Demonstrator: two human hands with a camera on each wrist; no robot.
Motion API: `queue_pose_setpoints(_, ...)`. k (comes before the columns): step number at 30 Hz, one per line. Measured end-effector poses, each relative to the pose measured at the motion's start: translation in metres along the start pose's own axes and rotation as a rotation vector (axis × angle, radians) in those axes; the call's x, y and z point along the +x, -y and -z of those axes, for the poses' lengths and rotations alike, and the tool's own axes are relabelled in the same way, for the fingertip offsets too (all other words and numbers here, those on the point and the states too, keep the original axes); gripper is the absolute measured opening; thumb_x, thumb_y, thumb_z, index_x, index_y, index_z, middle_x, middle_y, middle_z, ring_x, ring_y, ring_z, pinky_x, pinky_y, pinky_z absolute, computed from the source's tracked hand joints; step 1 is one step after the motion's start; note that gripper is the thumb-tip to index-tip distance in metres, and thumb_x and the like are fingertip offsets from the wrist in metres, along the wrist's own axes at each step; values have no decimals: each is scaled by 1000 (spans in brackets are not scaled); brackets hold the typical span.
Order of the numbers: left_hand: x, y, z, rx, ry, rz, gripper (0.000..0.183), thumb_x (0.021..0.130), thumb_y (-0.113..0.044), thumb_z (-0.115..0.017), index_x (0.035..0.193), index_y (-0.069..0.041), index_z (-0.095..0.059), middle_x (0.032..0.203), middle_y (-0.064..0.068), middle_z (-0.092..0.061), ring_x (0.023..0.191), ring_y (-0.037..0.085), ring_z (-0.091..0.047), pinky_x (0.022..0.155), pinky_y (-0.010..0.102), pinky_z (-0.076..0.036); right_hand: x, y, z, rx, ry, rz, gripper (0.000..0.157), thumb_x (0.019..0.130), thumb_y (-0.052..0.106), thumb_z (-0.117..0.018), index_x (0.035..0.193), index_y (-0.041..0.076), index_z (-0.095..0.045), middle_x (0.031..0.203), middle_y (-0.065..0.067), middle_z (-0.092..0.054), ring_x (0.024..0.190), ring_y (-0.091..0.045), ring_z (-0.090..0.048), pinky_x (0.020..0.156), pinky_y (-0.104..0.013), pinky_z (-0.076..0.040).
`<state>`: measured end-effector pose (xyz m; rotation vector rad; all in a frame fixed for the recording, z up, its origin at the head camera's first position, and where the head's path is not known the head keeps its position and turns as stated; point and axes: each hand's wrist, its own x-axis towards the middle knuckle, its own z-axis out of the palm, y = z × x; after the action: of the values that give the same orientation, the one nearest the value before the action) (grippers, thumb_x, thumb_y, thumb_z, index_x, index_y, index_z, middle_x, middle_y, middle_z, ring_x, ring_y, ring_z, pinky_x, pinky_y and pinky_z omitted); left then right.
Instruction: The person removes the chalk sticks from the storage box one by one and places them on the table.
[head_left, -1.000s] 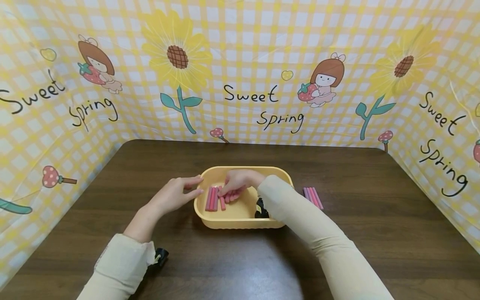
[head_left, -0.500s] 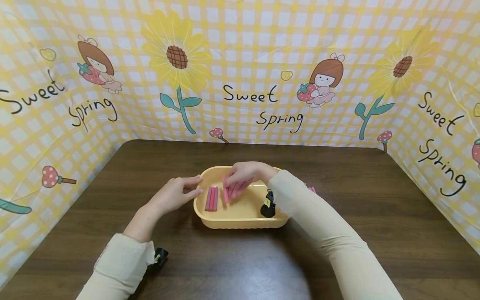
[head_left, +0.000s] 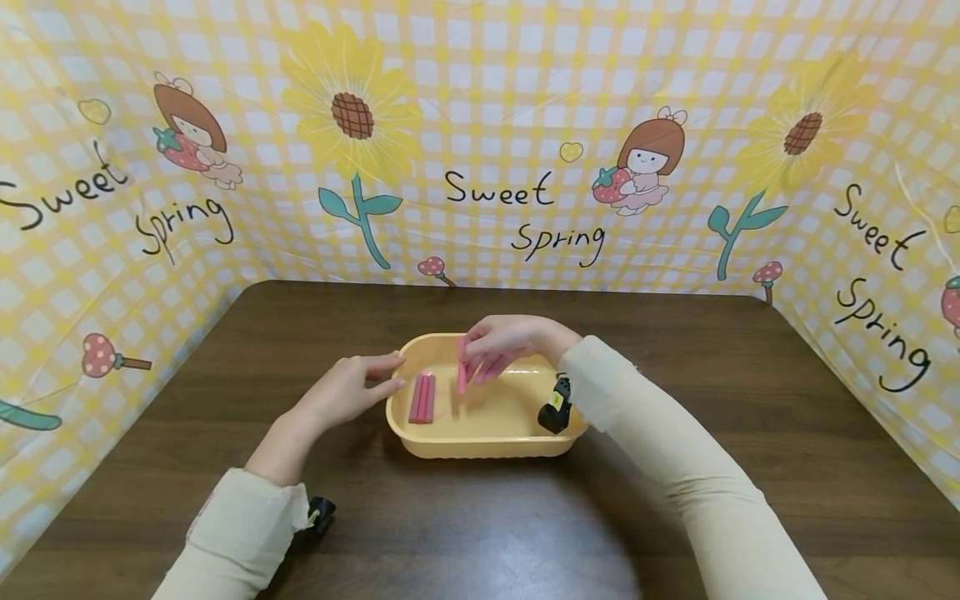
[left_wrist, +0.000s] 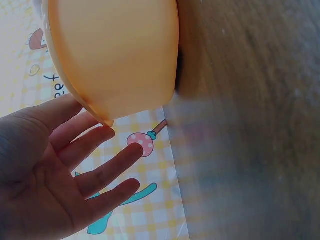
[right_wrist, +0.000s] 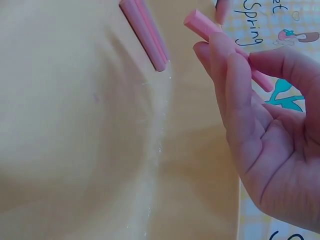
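Observation:
A yellow oval plastic basin (head_left: 487, 448) stands on the dark wooden table. My left hand (head_left: 347, 390) touches its left rim, thumb and fingertips right at the edge, the other fingers loosely extended in the left wrist view. Over the basin, my right hand (head_left: 506, 343) pinches a short round pink stick (right_wrist: 200, 24) between thumb and fingers, tilted in the right wrist view. On the basin floor at the left lies a small row of pink and mauve sticks (head_left: 422, 398), side by side. The right sleeve covers the table's right part beside the basin.
A black wrist camera (head_left: 555, 407) hangs under the right wrist over the basin's right end. Another black wrist camera (head_left: 321, 515) sits below the left sleeve. A yellow checked cloth (head_left: 480, 108) with flowers stands around the table (head_left: 750, 400).
My right hand has lifted the pink stick from beside the row and moved up and right with it. The sticks right of the basin have become hidden behind the sleeve. The left hand stays put.

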<state>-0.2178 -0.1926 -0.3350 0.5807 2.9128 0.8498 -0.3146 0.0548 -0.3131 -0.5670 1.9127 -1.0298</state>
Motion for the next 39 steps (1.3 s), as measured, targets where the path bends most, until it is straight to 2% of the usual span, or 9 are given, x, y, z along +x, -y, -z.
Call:
queue_pose_setpoints(4,0,0,0,0,-4,-7,45,92,-20,-59,132,0,-51,135,21,-50,116,38,-57,95,49,-48,-7,-1,1,9,-12,12,14,96,15,-47,98,4,-56,86,-4,-69,71,-10,-67,64,-21,-55)
queue_pose_setpoints(9,0,0,0,1,-5,-9,45,92,-20,-59,132,0,-52,136,21,-50,116,37,-56,95,49,-48,-16,-3,3,31,-28,19,11,96,13,-47,101,5,-53,86,-5,-69,68,-9,-66,58,-19,-51)
queue_pose_setpoints(13,0,0,0,4,-4,-9,45,92,-21,-59,132,0,-51,135,21,-50,117,37,-56,95,49,-48,-22,-5,5,44,-40,14,11,96,12,-48,103,4,-51,88,-6,-69,68,-9,-66,58,-20,-51)
queue_pose_setpoints(22,0,0,0,3,3,-4,46,92,-22,-59,132,-1,-51,136,21,-49,118,36,-55,96,49,-47,-38,-13,11,67,-49,28,12,97,11,-46,106,4,-49,83,1,-69,68,-9,-65,59,-20,-51)
queue_pose_setpoints(39,0,0,0,-6,10,13,47,92,-20,-59,134,-1,-49,137,20,-48,120,36,-54,97,50,-46,-64,-30,19,88,-66,30,13,98,12,-45,108,3,-47,84,0,-72,68,-9,-64,61,-20,-52)
